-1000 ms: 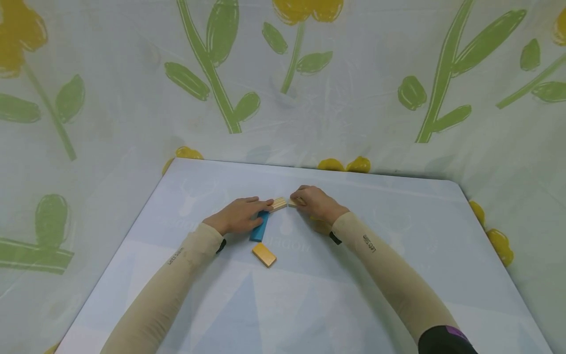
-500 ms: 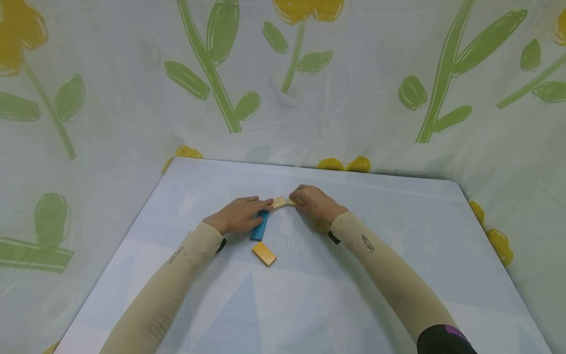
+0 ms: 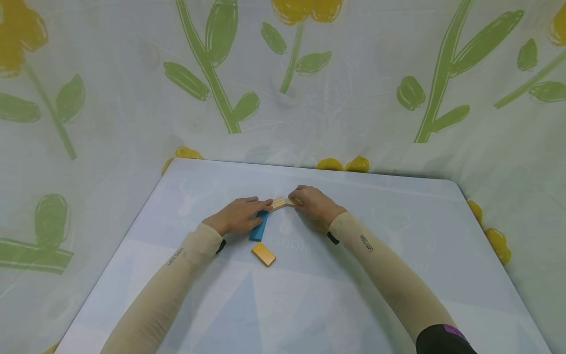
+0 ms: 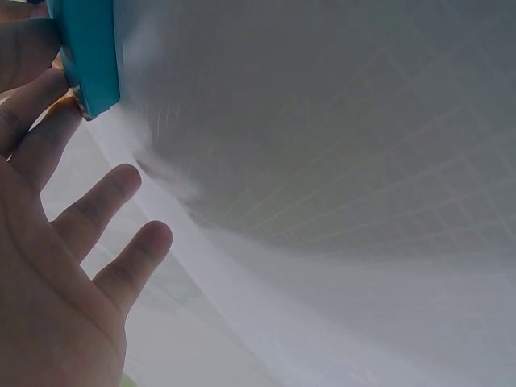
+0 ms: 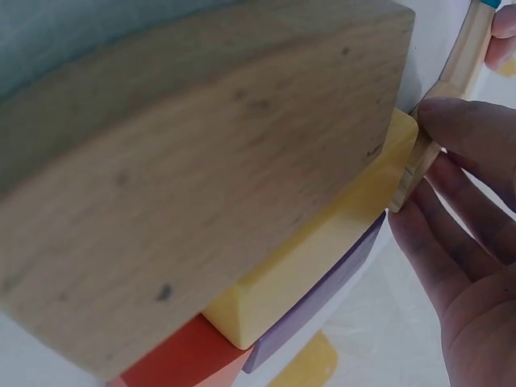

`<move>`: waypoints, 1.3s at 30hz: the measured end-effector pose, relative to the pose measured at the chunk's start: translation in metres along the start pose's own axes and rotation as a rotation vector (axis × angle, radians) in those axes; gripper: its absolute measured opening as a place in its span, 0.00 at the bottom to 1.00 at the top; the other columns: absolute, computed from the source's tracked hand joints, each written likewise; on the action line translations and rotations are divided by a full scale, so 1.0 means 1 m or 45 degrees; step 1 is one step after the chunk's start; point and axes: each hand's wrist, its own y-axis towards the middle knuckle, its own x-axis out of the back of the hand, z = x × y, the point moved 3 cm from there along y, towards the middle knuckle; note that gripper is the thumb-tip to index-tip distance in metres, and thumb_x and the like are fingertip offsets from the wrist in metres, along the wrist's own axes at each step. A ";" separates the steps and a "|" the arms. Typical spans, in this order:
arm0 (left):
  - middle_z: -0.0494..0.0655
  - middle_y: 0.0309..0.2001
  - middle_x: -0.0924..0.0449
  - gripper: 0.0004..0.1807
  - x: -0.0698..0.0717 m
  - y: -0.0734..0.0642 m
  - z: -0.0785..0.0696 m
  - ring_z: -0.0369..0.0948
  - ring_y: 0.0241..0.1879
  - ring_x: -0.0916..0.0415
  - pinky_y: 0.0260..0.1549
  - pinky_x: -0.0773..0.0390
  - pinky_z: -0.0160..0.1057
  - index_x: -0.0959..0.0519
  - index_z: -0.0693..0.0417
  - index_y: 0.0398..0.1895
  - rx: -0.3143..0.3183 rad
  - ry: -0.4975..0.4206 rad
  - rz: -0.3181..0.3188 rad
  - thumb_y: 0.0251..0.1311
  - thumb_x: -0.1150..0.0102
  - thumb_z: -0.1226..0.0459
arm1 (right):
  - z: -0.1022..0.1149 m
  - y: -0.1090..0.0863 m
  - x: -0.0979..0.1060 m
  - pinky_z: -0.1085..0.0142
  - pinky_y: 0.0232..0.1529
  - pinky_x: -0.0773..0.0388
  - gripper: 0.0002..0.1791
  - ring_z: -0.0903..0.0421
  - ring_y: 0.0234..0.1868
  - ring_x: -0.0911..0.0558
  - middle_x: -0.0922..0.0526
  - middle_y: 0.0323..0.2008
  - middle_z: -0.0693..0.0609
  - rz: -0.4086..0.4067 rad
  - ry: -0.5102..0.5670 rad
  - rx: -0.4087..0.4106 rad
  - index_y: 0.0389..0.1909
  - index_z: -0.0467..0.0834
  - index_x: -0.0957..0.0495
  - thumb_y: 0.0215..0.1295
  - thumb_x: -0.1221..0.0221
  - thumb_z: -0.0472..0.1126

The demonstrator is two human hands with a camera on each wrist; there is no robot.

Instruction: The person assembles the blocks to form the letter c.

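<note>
My left hand (image 3: 239, 215) lies palm down at the left of a blue block (image 3: 258, 230). Its thumb touches that block, and its forefinger reaches the left end of a grooved bare-wood block (image 3: 278, 203). In the left wrist view the other fingers stretch out, and the blue block (image 4: 87, 56) shows at the thumb and fingertips. My right hand (image 3: 316, 202) pinches a small bare-wood block (image 3: 292, 202) between thumb and fingertips, right at the grooved block's right end. The right wrist view shows this held wooden block (image 5: 415, 161) partly behind the thumb.
An orange block (image 3: 264, 254) lies just nearer than the blue one. Close by the right wrist are a large wooden block (image 5: 210, 169), a yellow block (image 5: 314, 250), a purple block (image 5: 314, 298) and a red block (image 5: 185, 359). The white table (image 3: 336, 305) ends before a flower-patterned cloth (image 3: 353, 88).
My right hand has shifted slightly left, and the gap between its wooden block and the grooved block has narrowed. My left hand stays in place.
</note>
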 end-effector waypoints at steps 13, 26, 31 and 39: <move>0.42 0.78 0.42 0.27 0.000 -0.001 -0.001 0.60 0.73 0.41 0.72 0.41 0.59 0.32 0.50 0.74 -0.002 -0.016 -0.010 0.74 0.49 0.59 | 0.003 -0.002 0.003 0.59 0.62 0.24 0.18 0.51 0.58 0.22 0.19 0.57 0.47 -0.010 0.024 0.000 0.59 0.42 0.18 0.69 0.35 0.36; 0.44 0.78 0.42 0.26 -0.002 0.002 0.003 0.59 0.74 0.42 0.72 0.42 0.57 0.31 0.50 0.74 -0.023 -0.002 -0.002 0.74 0.50 0.59 | 0.000 -0.003 0.009 0.56 0.64 0.25 0.20 0.49 0.60 0.22 0.20 0.58 0.47 -0.034 0.022 -0.020 0.62 0.43 0.20 0.70 0.36 0.38; 0.44 0.78 0.42 0.26 -0.002 0.002 0.002 0.59 0.74 0.42 0.72 0.42 0.57 0.31 0.51 0.74 -0.019 -0.006 0.004 0.74 0.50 0.59 | -0.003 -0.013 0.024 0.54 0.64 0.25 0.23 0.47 0.61 0.22 0.21 0.59 0.45 -0.119 0.036 0.003 0.64 0.41 0.22 0.69 0.36 0.36; 0.44 0.78 0.42 0.26 0.000 0.000 0.000 0.59 0.74 0.42 0.72 0.41 0.57 0.31 0.51 0.74 -0.014 -0.017 0.001 0.74 0.49 0.60 | -0.008 -0.035 0.042 0.52 0.62 0.23 0.27 0.42 0.60 0.22 0.22 0.61 0.41 -0.195 0.068 0.029 0.66 0.39 0.25 0.66 0.33 0.34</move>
